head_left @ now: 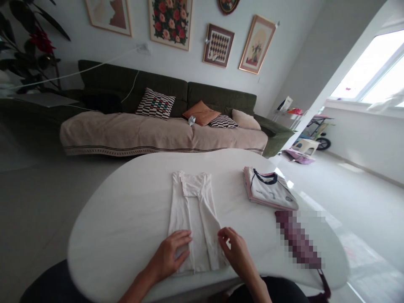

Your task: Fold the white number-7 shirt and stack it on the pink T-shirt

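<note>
A white sleeveless top [192,214] lies on the white oval table [126,210], folded lengthwise into a narrow strip with its neck end away from me. My left hand [172,252] rests flat on the near left part of the top, fingers spread. At the top's near right edge my right hand [235,250] has its fingers curled and pinching the fabric.
A stack of folded shirts [269,189], a white one with a dark collar uppermost, sits at the table's right. A pixelated object [298,240] lies near the right edge. Behind the table stands a dark green sofa [164,113] with a beige throw and cushions. Open floor [347,198] lies right.
</note>
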Motion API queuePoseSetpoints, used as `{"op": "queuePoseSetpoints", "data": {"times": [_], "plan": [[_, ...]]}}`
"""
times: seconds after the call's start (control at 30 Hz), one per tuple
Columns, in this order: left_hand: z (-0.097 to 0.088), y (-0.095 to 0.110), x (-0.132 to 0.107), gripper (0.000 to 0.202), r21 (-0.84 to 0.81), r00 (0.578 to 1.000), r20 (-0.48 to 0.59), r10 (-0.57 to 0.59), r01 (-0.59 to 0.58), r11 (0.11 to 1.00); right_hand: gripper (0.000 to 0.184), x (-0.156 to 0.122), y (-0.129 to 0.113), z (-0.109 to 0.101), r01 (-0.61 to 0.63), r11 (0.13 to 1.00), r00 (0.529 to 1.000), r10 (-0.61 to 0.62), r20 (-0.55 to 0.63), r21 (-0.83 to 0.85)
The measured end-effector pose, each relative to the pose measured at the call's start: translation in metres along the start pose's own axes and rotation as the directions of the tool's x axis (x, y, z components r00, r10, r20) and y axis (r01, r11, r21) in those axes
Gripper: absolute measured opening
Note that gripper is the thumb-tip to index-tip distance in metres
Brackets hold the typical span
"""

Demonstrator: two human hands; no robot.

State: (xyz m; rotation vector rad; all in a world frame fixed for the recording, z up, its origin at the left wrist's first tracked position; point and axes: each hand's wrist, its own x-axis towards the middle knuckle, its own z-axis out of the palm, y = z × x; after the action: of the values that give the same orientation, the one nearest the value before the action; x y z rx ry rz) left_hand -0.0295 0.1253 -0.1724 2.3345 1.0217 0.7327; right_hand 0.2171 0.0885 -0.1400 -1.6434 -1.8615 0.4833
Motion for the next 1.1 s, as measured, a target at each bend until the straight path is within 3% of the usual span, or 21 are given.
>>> {"op": "queuePoseSetpoints", "data": {"times": [0.17,0.3,0.43,0.57,0.67,0.77,0.87,0.93,1.1], "plan": [[-0.001,0.014,-0.005,0.035,0.070,0.998,0.046,0.047,-0.050,0.996,0.033,-0.051,-0.009,0.014,0.194,0.979,0.980,-0.190,0.058,-0.069],[0.000,0.030,-0.019,0.048,0.142,0.984,0.161,0.079,-0.103,0.985,0.018,-0.053,-0.019,0.019,0.168,0.967,0.986,-0.165,0.030,-0.194],[0.001,0.031,-0.032,0.055,0.185,0.970,0.223,0.096,-0.139,0.973,0.020,-0.052,-0.033,0.020,0.122,0.980,0.987,-0.137,-0.085,-0.159],[-0.001,0.029,-0.034,0.061,0.208,0.968,0.215,0.127,-0.173,0.963,0.014,-0.052,-0.044,0.016,0.208,0.972,0.977,-0.200,0.076,-0.112],[-0.003,0.035,-0.029,0.066,0.237,0.970,0.209,0.124,-0.173,0.956,0.020,-0.047,-0.039,0.012,0.210,0.976,0.976,-0.206,0.069,-0.060],[-0.005,0.046,-0.018,0.070,0.244,0.963,0.244,0.111,-0.172,0.955,0.032,-0.041,-0.028,0.012,0.182,0.977,0.983,-0.178,0.043,-0.115],[-0.003,0.055,-0.008,0.080,0.233,0.937,0.338,0.086,-0.171,0.957,0.041,-0.036,-0.020,0.010,0.216,0.967,0.953,-0.180,0.244,-0.132],[0.003,0.054,-0.005,0.088,0.238,0.916,0.397,0.054,-0.160,0.958,0.032,-0.032,-0.017,0.004,0.209,0.975,0.932,-0.173,0.319,-0.082],[0.029,0.028,-0.007,0.089,0.327,0.907,0.419,0.038,-0.190,0.926,0.040,0.016,-0.009,-0.001,0.139,0.980,0.975,-0.111,0.192,-0.142]]}}
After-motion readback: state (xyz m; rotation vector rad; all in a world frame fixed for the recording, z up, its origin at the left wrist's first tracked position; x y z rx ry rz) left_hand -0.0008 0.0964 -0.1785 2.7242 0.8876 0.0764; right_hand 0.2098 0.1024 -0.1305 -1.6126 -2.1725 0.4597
